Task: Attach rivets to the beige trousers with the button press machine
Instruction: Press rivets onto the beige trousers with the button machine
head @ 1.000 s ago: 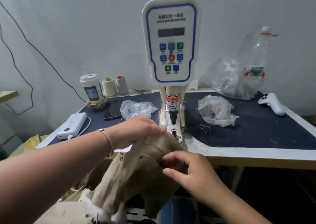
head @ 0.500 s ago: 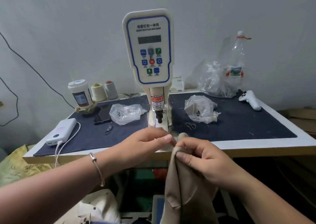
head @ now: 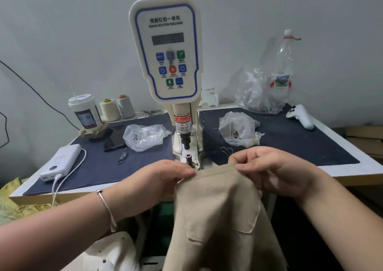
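Fingers of both hands pinch the top edge of the beige trousers (head: pixel 217 204): the left hand (head: pixel 159 179) holds the left end between thumb and fingertips, the right hand (head: pixel 275 171) holds the right end with curled fingers. Compared with half a second ago, we see the hands are now wider apart, so the edge, which was bunched between them, is stretched flat. This edge runs left to right, a little higher at the right, and the long axis of the trousers hangs down toward us, below the table (head: pixel 352 167) front. The held edge lies just near of the button press machine (head: pixel 165 49), close to its lower die (head: pixel 189 158), but we think it is not yet on the die; the view there is not clear. A pocket seam shows on the hanging cloth.
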Demonstrator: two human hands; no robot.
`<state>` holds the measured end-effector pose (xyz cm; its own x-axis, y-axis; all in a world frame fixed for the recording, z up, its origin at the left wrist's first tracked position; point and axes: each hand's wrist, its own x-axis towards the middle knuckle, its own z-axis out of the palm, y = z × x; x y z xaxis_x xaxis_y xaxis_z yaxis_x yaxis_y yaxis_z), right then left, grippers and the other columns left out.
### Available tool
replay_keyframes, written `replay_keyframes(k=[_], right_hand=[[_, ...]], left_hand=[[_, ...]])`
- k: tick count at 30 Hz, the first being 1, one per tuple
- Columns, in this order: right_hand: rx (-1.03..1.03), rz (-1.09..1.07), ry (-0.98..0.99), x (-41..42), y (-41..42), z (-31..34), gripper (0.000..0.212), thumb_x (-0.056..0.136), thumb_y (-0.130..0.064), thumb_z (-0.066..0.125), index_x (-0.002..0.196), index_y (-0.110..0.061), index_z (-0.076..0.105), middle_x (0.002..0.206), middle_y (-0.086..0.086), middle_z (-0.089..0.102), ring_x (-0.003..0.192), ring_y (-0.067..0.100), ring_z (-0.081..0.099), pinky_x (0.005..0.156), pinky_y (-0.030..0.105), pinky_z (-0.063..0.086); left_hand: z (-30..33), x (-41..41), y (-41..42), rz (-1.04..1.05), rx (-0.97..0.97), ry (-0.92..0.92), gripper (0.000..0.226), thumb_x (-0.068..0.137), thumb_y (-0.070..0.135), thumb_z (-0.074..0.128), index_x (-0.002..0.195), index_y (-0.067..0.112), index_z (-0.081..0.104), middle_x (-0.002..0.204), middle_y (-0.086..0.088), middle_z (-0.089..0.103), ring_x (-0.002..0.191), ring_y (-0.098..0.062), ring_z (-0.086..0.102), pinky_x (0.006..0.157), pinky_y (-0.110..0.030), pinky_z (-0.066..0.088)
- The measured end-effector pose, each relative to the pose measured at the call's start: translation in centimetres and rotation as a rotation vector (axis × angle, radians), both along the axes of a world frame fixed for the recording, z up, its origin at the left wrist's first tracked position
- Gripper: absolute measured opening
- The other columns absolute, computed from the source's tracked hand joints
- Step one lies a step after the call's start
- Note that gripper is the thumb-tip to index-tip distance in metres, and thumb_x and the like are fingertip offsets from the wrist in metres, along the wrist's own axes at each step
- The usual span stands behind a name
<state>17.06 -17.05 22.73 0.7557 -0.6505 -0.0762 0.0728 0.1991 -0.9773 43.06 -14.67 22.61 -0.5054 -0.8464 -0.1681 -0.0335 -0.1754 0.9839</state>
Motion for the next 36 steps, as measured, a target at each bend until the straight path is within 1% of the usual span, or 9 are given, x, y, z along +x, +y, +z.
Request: replay_keyframes(k=[3, 5, 8, 13, 19, 23, 28, 31, 36], right_hand=[[0.130, -0.016, -0.019, 1.1, -2.0, -1.8, 0.012, 0.081, -0.009, 0.060, 0.074, 0.000, 0.059, 0.065, 0.009, 0.045, 0.047, 0.014, 0.048, 0.043, 0.019, 0.039], [0.191, -0.074, -0.006, 2.1, -3.8, -3.2, 0.011, 0.082, -0.005, 0.058, 0.072, -0.001, 0.057, 0.067, 0.010, 0.046, 0.054, 0.018, 0.048, 0.051, 0.024, 0.039], [0.185, -0.160, 0.009, 3.8, -6.3, -4.5, 0.010, 0.081, -0.009, 0.057, 0.072, -0.004, 0.060, 0.071, 0.010, 0.042, 0.062, 0.020, 0.041, 0.058, 0.029, 0.029], [0.084, -0.111, -0.003, 4.8, -9.4, -5.8, 0.015, 0.087, -0.013, 0.055, 0.075, -0.009, 0.062, 0.065, 0.002, 0.051, 0.057, 0.007, 0.050, 0.051, 0.013, 0.041], [0.063, -0.160, 0.000, 5.1, -11.5, -8.4, 0.021, 0.082, -0.017, 0.062, 0.089, 0.001, 0.054, 0.070, 0.010, 0.044, 0.061, 0.017, 0.041, 0.052, 0.021, 0.035], [0.073, -0.153, -0.016, 5.2, -11.9, -9.3, 0.018, 0.083, -0.019, 0.063, 0.081, -0.002, 0.058, 0.074, 0.010, 0.046, 0.064, 0.021, 0.041, 0.057, 0.029, 0.027], [0.064, -0.171, -0.043, 5.3, -11.8, -9.5, 0.014, 0.086, -0.014, 0.059, 0.076, -0.004, 0.058, 0.071, 0.008, 0.045, 0.061, 0.014, 0.040, 0.052, 0.019, 0.031], [0.077, -0.182, -0.050, 5.3, -11.7, -9.4, 0.013, 0.087, -0.011, 0.058, 0.076, -0.003, 0.059, 0.073, 0.008, 0.046, 0.065, 0.015, 0.040, 0.055, 0.021, 0.029], [0.134, -0.201, -0.093, 5.3, -11.6, -9.1, 0.009, 0.078, -0.011, 0.063, 0.073, -0.003, 0.064, 0.071, 0.009, 0.049, 0.064, 0.016, 0.045, 0.054, 0.017, 0.037]], left_hand=[[-2.4, 1.1, -1.3, -0.035, 0.045, -0.060, 0.035, 0.080, 0.024, 0.062, 0.098, -0.005, 0.067, 0.096, -0.015, 0.063, 0.087, -0.024, 0.058, 0.073, -0.029, 0.044], [-3.5, 1.7, -2.7, 0.012, 0.032, -0.085, 0.018, 0.082, 0.029, 0.061, 0.084, 0.014, 0.072, 0.085, -0.002, 0.065, 0.076, -0.013, 0.060, 0.068, -0.023, 0.046], [-4.0, 2.8, -5.2, 0.122, 0.024, -0.177, 0.020, 0.078, 0.033, 0.063, 0.060, 0.024, 0.062, 0.062, 0.013, 0.053, 0.054, -0.002, 0.050, 0.050, -0.014, 0.041], [-4.6, 4.1, -8.4, 0.204, -0.068, -0.276, 0.026, 0.064, 0.040, 0.068, 0.052, 0.023, 0.053, 0.059, 0.011, 0.041, 0.058, -0.005, 0.041, 0.056, -0.018, 0.035], [-6.1, 3.5, -10.6, 0.361, 0.052, -0.209, 0.017, 0.058, 0.025, 0.061, 0.054, 0.016, 0.047, 0.053, 0.003, 0.038, 0.059, -0.016, 0.034, 0.057, -0.031, 0.026], [-7.3, 3.7, -10.9, 0.403, 0.161, -0.092, 0.011, 0.051, 0.024, 0.063, 0.048, 0.019, 0.054, 0.049, 0.005, 0.043, 0.056, -0.015, 0.039, 0.058, -0.029, 0.031], [-8.8, 3.9, -11.0, 0.397, 0.202, 0.109, 0.013, 0.059, 0.019, 0.058, 0.048, 0.016, 0.052, 0.049, 0.003, 0.040, 0.043, -0.009, 0.042, 0.045, -0.020, 0.038], [-8.8, 3.5, -10.9, 0.440, 0.164, 0.102, 0.011, 0.058, 0.018, 0.057, 0.050, 0.015, 0.051, 0.050, 0.002, 0.039, 0.045, -0.009, 0.040, 0.048, -0.022, 0.035], [-9.2, 3.4, -11.1, 0.479, 0.064, 0.028, 0.008, 0.058, 0.019, 0.055, 0.052, 0.013, 0.053, 0.054, 0.000, 0.041, 0.059, -0.014, 0.037, 0.057, -0.027, 0.031]])
